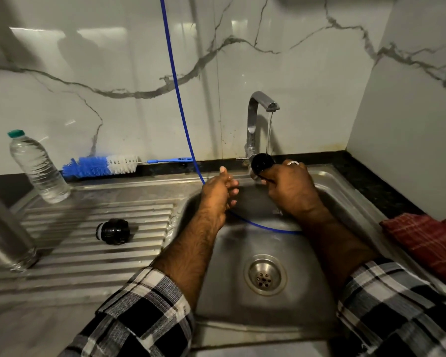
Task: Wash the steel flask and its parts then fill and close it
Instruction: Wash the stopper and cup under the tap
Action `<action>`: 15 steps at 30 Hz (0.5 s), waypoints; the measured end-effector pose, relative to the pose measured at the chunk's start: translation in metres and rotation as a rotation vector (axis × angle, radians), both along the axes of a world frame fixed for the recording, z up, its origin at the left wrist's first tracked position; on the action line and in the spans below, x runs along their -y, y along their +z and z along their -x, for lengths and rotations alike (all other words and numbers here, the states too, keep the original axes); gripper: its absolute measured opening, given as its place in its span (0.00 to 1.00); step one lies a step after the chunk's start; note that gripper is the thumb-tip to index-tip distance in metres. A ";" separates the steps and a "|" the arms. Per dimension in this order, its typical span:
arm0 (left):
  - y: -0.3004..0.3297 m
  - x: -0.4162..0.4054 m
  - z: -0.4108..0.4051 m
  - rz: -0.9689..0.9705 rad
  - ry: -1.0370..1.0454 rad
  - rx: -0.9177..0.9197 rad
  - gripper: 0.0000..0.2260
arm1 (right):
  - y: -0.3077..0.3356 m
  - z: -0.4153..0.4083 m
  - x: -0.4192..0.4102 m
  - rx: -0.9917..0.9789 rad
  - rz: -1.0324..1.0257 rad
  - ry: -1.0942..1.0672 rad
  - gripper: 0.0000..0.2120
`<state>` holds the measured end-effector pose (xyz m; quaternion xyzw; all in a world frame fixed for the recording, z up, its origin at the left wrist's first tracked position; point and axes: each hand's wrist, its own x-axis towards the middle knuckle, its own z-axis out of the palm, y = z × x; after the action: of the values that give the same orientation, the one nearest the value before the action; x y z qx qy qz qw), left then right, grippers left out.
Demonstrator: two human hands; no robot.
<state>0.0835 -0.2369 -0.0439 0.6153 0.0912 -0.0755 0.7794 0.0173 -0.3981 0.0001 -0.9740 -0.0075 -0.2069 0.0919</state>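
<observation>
A person is rinsing a flask cup (262,163) under the running tap (259,117), the right hand (291,191) curling round it and tilting its dark mouth toward the stream. The left hand (220,191) is hovering just beside it over the sink (327,191), fingers relaxed and holding nothing. Turning the cup so water is sweeping the whole inside, then tipping it out, would likely be serving the step best; the wet steel looks slippery. The stopper (113,231) is lying on its side on the ribbed drainboard (93,253), and the flask (5,228) is standing at the far left edge. A brush (101,166), a water bottle (38,167) and a red cloth (428,243) are sitting around the basin, below marbled wall tiles; a blue cord (177,81) is trailing into the sink.
</observation>
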 end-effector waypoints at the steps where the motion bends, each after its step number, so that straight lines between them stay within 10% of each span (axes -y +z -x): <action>1: 0.000 -0.001 -0.001 0.003 0.022 0.006 0.17 | -0.007 -0.005 0.000 0.021 0.002 0.004 0.17; 8: 0.002 -0.006 -0.002 0.039 0.073 0.032 0.16 | -0.046 -0.029 -0.006 0.141 -0.275 -0.029 0.12; 15: 0.009 -0.008 0.003 0.020 0.087 0.031 0.15 | -0.039 -0.028 -0.022 -0.081 -2.033 -0.023 0.16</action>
<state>0.0808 -0.2290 -0.0348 0.6041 0.1051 -0.0329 0.7893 0.0454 -0.3764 -0.0386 -0.4411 0.1842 -0.0829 0.8744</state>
